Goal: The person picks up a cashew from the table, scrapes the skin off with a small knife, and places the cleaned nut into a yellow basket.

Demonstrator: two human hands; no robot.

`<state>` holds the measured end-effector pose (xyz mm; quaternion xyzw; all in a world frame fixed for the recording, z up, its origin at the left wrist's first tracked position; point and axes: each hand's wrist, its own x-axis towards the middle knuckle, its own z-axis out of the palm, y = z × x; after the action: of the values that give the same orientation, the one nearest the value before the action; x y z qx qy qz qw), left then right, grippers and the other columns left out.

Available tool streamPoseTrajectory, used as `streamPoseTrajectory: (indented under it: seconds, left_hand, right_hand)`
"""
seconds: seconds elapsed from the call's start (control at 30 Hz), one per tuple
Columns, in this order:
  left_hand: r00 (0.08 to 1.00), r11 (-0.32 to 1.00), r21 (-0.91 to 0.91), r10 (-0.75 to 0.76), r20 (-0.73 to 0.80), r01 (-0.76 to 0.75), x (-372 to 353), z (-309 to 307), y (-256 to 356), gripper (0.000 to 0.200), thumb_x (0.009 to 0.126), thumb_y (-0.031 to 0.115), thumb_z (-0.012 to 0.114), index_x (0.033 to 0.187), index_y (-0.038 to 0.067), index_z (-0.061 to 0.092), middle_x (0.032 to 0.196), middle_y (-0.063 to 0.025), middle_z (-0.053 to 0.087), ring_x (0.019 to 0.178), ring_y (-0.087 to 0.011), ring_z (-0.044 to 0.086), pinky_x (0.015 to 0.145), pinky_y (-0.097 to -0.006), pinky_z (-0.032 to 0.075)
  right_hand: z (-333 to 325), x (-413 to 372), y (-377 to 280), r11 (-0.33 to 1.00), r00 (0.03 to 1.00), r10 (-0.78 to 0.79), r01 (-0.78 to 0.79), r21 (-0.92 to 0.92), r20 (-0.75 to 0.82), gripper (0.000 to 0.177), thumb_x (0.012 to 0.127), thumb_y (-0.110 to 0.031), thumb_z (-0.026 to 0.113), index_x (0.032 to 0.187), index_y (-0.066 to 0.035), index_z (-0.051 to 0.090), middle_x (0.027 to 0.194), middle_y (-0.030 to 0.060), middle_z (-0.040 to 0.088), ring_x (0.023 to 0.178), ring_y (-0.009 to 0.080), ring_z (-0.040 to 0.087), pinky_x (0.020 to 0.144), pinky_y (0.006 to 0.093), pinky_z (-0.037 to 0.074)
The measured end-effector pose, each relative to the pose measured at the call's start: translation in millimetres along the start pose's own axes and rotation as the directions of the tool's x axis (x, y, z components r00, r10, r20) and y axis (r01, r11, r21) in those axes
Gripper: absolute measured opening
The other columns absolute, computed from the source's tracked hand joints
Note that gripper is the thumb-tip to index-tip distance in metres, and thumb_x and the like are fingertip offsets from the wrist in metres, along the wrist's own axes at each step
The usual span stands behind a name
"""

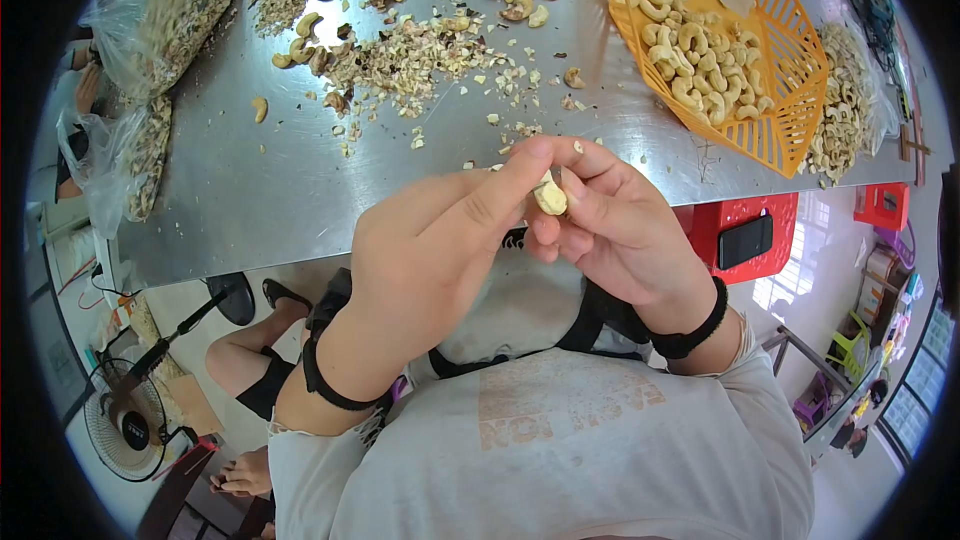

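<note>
My two hands meet over the table's near edge, in front of my chest. A pale yellow cashew nut [550,197] is pinched at the fingertips between them. My left hand [430,255] is closed, its fingertips against the nut's left side. My right hand [625,225] is closed too, with the thumb tip touching the nut and the other fingers curled beneath. A thin dark edge shows above the nut; I cannot make out what it is. Beyond my hands lie a pile of nut crumbs and skins [410,65] and several unpeeled cashews [518,7].
An orange plastic basket [790,70] holding cashews stands on the metal table [260,210] at right, beside a bag of cashews [850,105]. Filled plastic bags [190,20] lie at left. A red stool [745,265] bears a phone [745,241]. A fan [130,420] stands lower left, near another person's hand [243,475].
</note>
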<state>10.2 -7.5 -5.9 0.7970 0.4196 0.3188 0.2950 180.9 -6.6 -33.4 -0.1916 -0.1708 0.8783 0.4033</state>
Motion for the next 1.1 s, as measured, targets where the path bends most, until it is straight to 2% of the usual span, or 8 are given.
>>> streamPoseTrajectory:
  seconds: [0.13, 0.2, 0.23, 0.3, 0.4, 0.6, 0.87, 1.1]
  left_hand:
    - [0.994, 0.996, 0.033, 0.080, -0.069, -0.077, 0.9, 5.0, -4.1, 0.031, 0.080, 0.001, 0.046, 0.112, 0.002, 0.050, 0.078, -0.0095, 0.059, 0.064, -0.0128, 0.053, 0.057, -0.0232, 0.041]
    - [0.996, 0.953, -0.297, -0.078, -0.049, 0.060, 0.7, 5.7, -1.7, 0.031, 0.081, 0.003, 0.047, 0.112, 0.002, 0.049, 0.077, -0.0055, 0.059, 0.060, -0.0100, 0.051, 0.052, -0.0231, 0.040]
    - [0.996, 0.953, -0.297, -0.078, -0.049, 0.060, 0.0, 4.1, -0.1, 0.031, 0.081, 0.003, 0.047, 0.112, 0.002, 0.049, 0.077, -0.0055, 0.059, 0.060, -0.0100, 0.051, 0.052, -0.0231, 0.040]
    - [0.938, 0.740, -0.583, -0.324, 0.125, 0.334, -1.1, -0.3, 3.6, 0.037, 0.079, -0.003, 0.047, 0.115, 0.006, 0.047, 0.079, -0.0075, 0.058, 0.070, -0.0116, 0.056, 0.062, -0.0220, 0.044]
    - [0.935, 0.719, -0.614, -0.339, 0.102, 0.327, 1.7, 0.7, 7.1, 0.036, 0.079, -0.001, 0.048, 0.115, 0.004, 0.047, 0.081, -0.0077, 0.059, 0.070, -0.0111, 0.056, 0.064, -0.0218, 0.044]
    - [0.976, 0.905, -0.377, -0.217, -0.007, 0.198, 0.5, 8.0, -4.1, 0.037, 0.077, 0.004, 0.053, 0.114, 0.006, 0.048, 0.077, -0.0077, 0.058, 0.066, -0.0147, 0.056, 0.061, -0.0224, 0.043]
    - [0.970, 0.930, -0.276, -0.229, 0.086, 0.244, 2.7, -1.8, -0.7, 0.032, 0.080, 0.004, 0.049, 0.113, 0.003, 0.049, 0.085, -0.0071, 0.058, 0.072, -0.0104, 0.053, 0.066, -0.0214, 0.041]
    - [0.957, 0.921, -0.275, -0.237, 0.169, 0.276, 4.8, -5.6, 9.0, 0.043, 0.080, 0.003, 0.045, 0.122, 0.003, 0.035, 0.081, -0.0119, 0.056, 0.069, -0.0230, 0.056, 0.064, -0.0271, 0.044]
  right_hand:
    - [2.4, 0.6, 2.7, 0.997, 1.000, -0.004, 0.004, 0.078, -0.002, 0.029, 0.085, -0.015, 0.045, 0.112, -0.005, 0.045, 0.080, 0.0053, 0.054, 0.066, 0.0079, 0.048, 0.060, 0.0225, 0.040]
    - [2.4, 0.6, 2.9, 0.995, 1.000, -0.007, 0.008, 0.100, -0.016, 0.029, 0.085, -0.015, 0.045, 0.113, -0.005, 0.045, 0.079, 0.0054, 0.054, 0.065, 0.0080, 0.047, 0.060, 0.0225, 0.040]
    - [0.0, 0.6, 3.5, 0.991, 1.000, -0.004, 0.001, 0.134, 0.018, 0.029, 0.085, -0.015, 0.045, 0.113, -0.005, 0.045, 0.080, 0.0054, 0.054, 0.066, 0.0086, 0.048, 0.061, 0.0228, 0.041]
    - [-2.8, 1.0, 4.8, 0.986, 0.999, -0.001, -0.007, 0.169, 0.051, 0.030, 0.085, -0.015, 0.045, 0.114, -0.005, 0.044, 0.080, 0.0054, 0.054, 0.068, 0.0092, 0.049, 0.061, 0.0232, 0.041]
    - [-2.7, 1.1, 5.5, 0.979, 0.998, -0.003, -0.011, 0.206, 0.067, 0.030, 0.086, -0.015, 0.045, 0.114, -0.005, 0.044, 0.082, 0.0055, 0.054, 0.069, 0.0095, 0.050, 0.062, 0.0231, 0.041]
    - [5.8, -0.1, 1.9, 0.991, 0.997, 0.037, -0.029, 0.129, -0.063, 0.031, 0.086, -0.017, 0.045, 0.114, -0.004, 0.044, 0.083, 0.0062, 0.056, 0.066, 0.0088, 0.048, 0.062, 0.0215, 0.040]
    - [10.9, -1.2, 0.9, 0.942, 0.986, -0.033, -0.024, -0.334, -0.166, 0.035, 0.086, -0.023, 0.045, 0.112, 0.000, 0.045, 0.079, 0.0044, 0.056, 0.065, 0.0065, 0.046, 0.063, 0.0201, 0.039]
    - [9.0, -0.3, 3.0, 0.956, 0.988, -0.067, 0.024, -0.292, -0.139, 0.040, 0.085, -0.029, 0.047, 0.113, 0.000, 0.045, 0.077, 0.0026, 0.055, 0.070, 0.0068, 0.047, 0.064, 0.0201, 0.039]
